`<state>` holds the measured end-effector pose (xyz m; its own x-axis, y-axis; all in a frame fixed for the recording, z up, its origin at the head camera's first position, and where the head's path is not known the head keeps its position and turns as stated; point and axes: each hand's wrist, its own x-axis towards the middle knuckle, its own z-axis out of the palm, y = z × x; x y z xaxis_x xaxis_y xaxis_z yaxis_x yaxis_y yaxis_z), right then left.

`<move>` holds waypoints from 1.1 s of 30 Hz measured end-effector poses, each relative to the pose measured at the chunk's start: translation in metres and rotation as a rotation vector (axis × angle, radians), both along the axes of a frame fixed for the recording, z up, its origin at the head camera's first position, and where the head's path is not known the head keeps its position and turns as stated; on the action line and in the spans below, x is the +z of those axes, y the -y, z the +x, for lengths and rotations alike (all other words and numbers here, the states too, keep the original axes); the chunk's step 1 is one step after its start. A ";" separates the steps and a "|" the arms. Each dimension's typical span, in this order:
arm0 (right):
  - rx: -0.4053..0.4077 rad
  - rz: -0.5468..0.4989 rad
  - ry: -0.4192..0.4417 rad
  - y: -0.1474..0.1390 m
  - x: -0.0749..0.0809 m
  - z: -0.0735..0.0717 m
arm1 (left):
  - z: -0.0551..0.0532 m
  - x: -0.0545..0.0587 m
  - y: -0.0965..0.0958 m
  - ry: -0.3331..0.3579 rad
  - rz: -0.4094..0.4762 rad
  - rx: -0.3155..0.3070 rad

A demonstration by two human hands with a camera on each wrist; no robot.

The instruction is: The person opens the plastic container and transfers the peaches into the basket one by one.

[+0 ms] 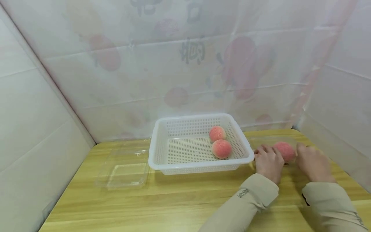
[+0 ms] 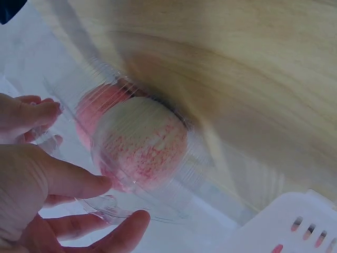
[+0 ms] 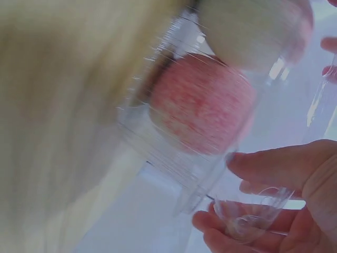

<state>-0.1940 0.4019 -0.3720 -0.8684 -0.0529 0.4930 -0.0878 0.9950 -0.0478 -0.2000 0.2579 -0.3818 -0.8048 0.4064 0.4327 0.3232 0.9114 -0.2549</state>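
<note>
A clear plastic clamshell box lies on the right side of the table with peaches inside. In the head view one pink peach shows between the hands. The left wrist view shows a pale, red-speckled peach beside a second, pinker one. My left hand pinches the box's left edge, thumb on one side and fingers on the other. At the opposite end my right hand grips a corner, its thumb above the plastic and fingers beneath. The hands hide part of the box in the head view.
A white perforated basket stands mid-table, holding a peach and another peach at its right end. To its left lies a clear plastic box. Pale printed sheeting encloses the back and sides of the wooden table.
</note>
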 end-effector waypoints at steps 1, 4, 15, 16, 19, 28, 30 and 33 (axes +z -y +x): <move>-0.005 -0.014 -0.008 -0.001 0.002 -0.001 | 0.001 0.002 0.001 0.000 -0.004 -0.006; -0.025 -0.047 -0.079 -0.001 0.006 -0.003 | 0.005 0.008 0.003 -0.013 -0.026 -0.034; -0.112 -0.145 -0.239 0.003 0.014 -0.006 | 0.006 0.029 0.013 -0.027 -0.034 -0.065; -0.113 -0.164 -0.200 0.003 0.016 -0.006 | 0.005 0.030 0.015 -0.014 -0.034 -0.064; -0.087 -0.188 -0.154 0.004 0.017 -0.008 | 0.001 0.034 0.020 0.017 -0.038 -0.074; 0.005 -0.145 -0.149 0.005 0.018 -0.015 | -0.003 0.035 0.031 -0.025 -0.009 -0.125; 0.012 -0.144 -0.147 0.006 0.017 -0.015 | -0.003 0.036 0.034 -0.035 -0.009 -0.132; 0.024 -0.122 -0.192 0.007 0.016 -0.016 | -0.002 0.036 0.039 -0.060 -0.017 -0.156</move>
